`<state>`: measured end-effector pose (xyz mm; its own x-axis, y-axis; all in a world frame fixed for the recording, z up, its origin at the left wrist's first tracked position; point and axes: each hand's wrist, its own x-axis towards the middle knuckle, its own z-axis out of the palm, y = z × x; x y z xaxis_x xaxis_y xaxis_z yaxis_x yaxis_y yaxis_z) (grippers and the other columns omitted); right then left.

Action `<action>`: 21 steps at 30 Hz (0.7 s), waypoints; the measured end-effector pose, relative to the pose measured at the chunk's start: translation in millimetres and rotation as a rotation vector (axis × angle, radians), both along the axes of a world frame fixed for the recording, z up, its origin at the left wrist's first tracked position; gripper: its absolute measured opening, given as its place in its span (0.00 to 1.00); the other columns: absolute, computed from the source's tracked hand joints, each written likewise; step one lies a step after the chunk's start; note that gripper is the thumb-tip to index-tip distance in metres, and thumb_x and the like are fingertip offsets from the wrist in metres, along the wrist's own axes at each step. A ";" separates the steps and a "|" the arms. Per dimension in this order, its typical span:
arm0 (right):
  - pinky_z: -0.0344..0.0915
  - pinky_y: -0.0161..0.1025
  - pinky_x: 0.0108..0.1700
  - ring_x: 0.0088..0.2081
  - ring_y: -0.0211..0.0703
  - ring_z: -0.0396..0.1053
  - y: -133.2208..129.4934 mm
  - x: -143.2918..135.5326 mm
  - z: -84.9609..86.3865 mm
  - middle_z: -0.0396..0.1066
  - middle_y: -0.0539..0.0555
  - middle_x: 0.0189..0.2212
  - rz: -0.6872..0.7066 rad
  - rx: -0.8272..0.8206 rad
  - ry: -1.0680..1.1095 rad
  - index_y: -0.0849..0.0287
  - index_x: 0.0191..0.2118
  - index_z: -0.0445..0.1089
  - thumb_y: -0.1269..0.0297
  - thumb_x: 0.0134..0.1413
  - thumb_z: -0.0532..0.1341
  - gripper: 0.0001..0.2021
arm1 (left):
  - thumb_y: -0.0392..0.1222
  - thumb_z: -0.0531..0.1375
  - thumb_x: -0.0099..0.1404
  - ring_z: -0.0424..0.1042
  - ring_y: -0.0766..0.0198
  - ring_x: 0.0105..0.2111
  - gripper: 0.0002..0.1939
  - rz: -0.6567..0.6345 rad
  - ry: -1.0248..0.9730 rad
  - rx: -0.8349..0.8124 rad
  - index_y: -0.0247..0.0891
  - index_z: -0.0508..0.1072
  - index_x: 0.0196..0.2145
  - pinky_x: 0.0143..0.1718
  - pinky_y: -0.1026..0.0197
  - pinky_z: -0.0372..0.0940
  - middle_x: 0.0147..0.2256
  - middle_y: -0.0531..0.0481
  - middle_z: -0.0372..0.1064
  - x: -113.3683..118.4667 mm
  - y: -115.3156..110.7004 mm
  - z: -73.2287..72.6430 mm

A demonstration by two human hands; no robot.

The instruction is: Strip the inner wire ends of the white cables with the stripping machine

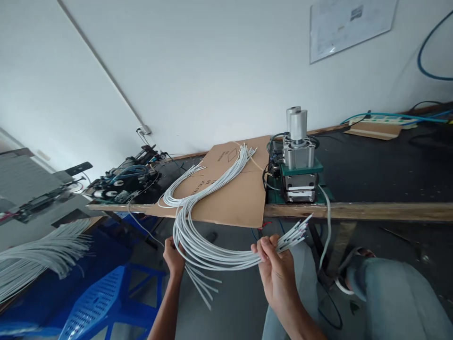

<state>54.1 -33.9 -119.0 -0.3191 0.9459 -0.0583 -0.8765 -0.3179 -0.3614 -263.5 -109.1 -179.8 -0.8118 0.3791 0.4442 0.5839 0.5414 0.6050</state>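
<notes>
A bundle of white cables [215,257] hangs in a curve in front of the table edge. My right hand [274,257] is closed round it near one end, where the cut tips fan out to the right with small dark and reddish marks. At the bundle's left side, my left hand [174,255] has its fingers curled against the cables; several loose ends dangle below it. More white cables [226,177] lie curved over a flat brown cardboard sheet [244,203], and some run down over its front edge.
A press device with metal cylinders [300,156] stands right of the cardboard. Another machine [123,179] sits at the table's left. A blue stool [99,297] and a cable pile [42,250] are lower left. A person's leg [399,293] shows lower right.
</notes>
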 end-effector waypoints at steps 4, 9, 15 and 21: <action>0.62 0.39 0.36 0.23 0.33 0.52 -3.3 -5.4 2.3 0.53 0.39 0.19 -0.016 0.017 0.019 0.55 0.25 0.59 0.61 0.46 0.77 0.23 | 0.45 0.62 0.71 0.76 0.53 0.46 0.18 -0.033 0.160 0.108 0.37 0.71 0.56 0.45 0.46 0.73 0.52 0.43 0.72 16.4 -2.8 -9.0; 0.62 0.40 0.36 0.23 0.34 0.53 1.5 -6.5 4.6 0.55 0.41 0.20 -0.017 0.052 -0.035 0.55 0.25 0.59 0.56 0.46 0.77 0.23 | 0.53 0.63 0.61 0.63 0.28 0.57 0.35 -0.066 0.489 0.310 0.38 0.63 0.63 0.54 0.24 0.59 0.53 0.33 0.66 88.0 -28.6 2.2; 0.60 0.37 0.34 0.24 0.35 0.52 14.6 3.2 22.3 0.55 0.41 0.19 0.069 0.054 -0.074 0.55 0.24 0.58 0.56 0.45 0.76 0.23 | 0.49 0.68 0.59 0.70 0.37 0.55 0.34 -0.837 0.797 -0.127 0.39 0.65 0.59 0.53 0.39 0.67 0.55 0.34 0.69 193.7 -5.8 67.6; 0.63 0.38 0.38 0.24 0.34 0.56 31.6 11.2 43.3 0.58 0.41 0.20 0.124 0.158 -0.062 0.56 0.26 0.63 0.58 0.46 0.76 0.20 | 0.38 0.63 0.65 0.81 0.47 0.28 0.06 -0.961 0.565 -0.626 0.40 0.74 0.40 0.26 0.56 0.67 0.30 0.46 0.81 193.3 44.9 111.7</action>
